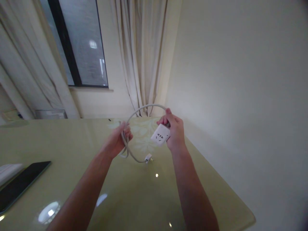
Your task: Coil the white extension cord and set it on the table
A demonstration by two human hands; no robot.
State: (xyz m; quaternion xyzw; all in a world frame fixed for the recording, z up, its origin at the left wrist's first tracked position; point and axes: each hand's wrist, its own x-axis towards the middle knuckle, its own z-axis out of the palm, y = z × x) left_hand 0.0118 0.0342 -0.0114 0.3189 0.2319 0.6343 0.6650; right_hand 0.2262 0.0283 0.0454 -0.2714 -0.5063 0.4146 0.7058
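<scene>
My right hand [175, 130] is closed around the cord end of a white extension socket [160, 134], whose slotted face is turned towards me. From there the grey power cord [151, 105] arches over to the left. My left hand [121, 139] pinches this cord, with a loop hanging at its fingers. Below and between the hands the cord ends in a white plug [148, 158], its prongs pointing right. It is low over the tabletop; whether it touches, I cannot tell.
A glossy greenish table [134, 199] lies beneath, with its right edge along a plain wall [240, 96]. At the left are a dark flat tablet-like device [24, 183] and a white object [9, 171]. Curtains [141, 54] and a window [84, 41] stand behind.
</scene>
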